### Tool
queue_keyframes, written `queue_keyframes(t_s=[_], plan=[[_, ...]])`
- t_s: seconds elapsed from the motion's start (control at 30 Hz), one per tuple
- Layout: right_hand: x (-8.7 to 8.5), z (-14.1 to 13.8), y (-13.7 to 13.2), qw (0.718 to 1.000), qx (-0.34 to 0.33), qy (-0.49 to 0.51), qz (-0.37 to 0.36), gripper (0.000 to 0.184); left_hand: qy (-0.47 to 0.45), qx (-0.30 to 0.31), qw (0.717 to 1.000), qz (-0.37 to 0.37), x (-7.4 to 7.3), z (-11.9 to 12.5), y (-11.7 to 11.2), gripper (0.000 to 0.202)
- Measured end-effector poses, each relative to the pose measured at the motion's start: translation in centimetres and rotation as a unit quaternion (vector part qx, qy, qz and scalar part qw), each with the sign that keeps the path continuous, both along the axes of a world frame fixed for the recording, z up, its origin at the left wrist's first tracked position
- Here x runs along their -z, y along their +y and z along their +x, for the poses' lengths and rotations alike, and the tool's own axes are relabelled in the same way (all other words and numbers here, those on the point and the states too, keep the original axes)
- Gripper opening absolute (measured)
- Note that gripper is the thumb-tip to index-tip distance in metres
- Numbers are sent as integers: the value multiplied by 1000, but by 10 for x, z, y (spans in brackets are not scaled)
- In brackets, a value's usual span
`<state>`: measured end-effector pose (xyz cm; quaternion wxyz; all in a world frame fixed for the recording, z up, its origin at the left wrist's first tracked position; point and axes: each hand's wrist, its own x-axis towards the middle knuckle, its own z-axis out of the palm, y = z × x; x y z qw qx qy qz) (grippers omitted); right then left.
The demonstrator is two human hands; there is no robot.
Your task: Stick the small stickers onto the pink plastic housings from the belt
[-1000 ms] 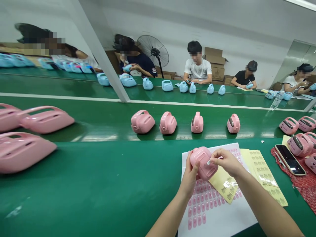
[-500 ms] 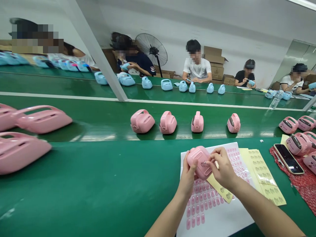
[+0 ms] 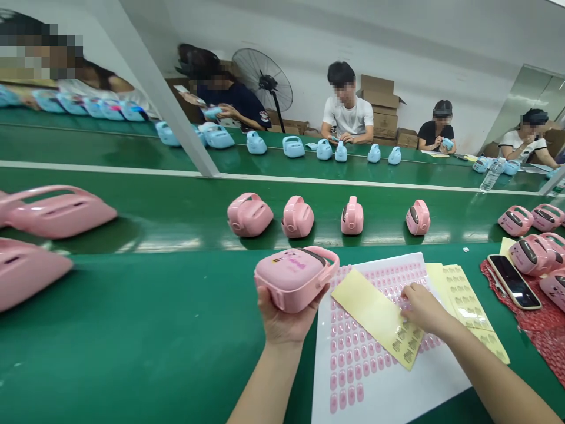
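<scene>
Pink case [image 3: 289, 281] with a loop handle [image 3: 334, 259] sits up in the left hand [image 3: 286, 324], over the desk [image 3: 145, 335] near its far edge; the left fingers [image 3: 265, 301] hold it from below; the right hand [image 3: 421, 305] is at a yellow sticker strip [image 3: 366, 306], its fingers bent and close together by the strip's right edge; I cannot tell if they pinch it; the strip lies slantwise on a white sheet [image 3: 397, 388] of pink stickers [image 3: 342, 378]; more yellow sheets [image 3: 470, 306] lie by the white sheet's right edge; a phone [image 3: 514, 281] rests on red wrap [image 3: 541, 338] further right, near the desk's far edge; four more pink cases [image 3: 256, 221] stand in a row past that edge.
</scene>
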<state>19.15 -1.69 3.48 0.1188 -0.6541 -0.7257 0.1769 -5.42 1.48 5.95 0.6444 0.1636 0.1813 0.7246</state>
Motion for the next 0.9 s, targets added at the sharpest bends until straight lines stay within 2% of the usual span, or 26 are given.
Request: queue_keyframes(t_s=[0.1, 0.17, 0.23, 0.37, 0.47, 0.6, 0.67, 0.73, 0.8, 0.83, 0.9], plan=[[-7, -24, 22, 990, -114, 25, 77, 36, -54, -11, 998, 29, 5, -10, 3, 65], [-7, -44, 43, 978, -162, 61, 120, 40, -65, -16, 997, 41, 9, -15, 5, 69], [-3, -63, 66, 977, -148, 82, 131, 38, -71, -9, 997, 43, 14, -16, 6, 75], [3, -87, 97, 984, -92, 95, 118, 17, -89, 30, 995, 39, 25, -14, 8, 72], [7, -93, 100, 981, -94, 124, 116, 14, -99, 46, 993, 51, 31, -11, 8, 65], [6, -92, 88, 970, -85, 196, 115, 8, -124, 58, 989, 57, 34, -8, 7, 61], [-1, -93, 79, 937, -51, 325, 118, 3, -133, 56, 989, 43, 32, -5, 5, 63], [-10, -98, 69, 866, -18, 486, 117, 9, -132, 59, 989, 24, 30, -1, 1, 67], [-20, -108, 57, 798, -4, 592, 114, 16, -132, 71, 989, 18, 28, 4, -3, 71], [-24, -113, 51, 779, -1, 617, 112, 17, -137, 80, 987, 20, 27, 7, -5, 73], [-32, -124, 39, 766, 9, 633, 109, 19, -154, 98, 983, 28, 27, 12, -9, 74]])
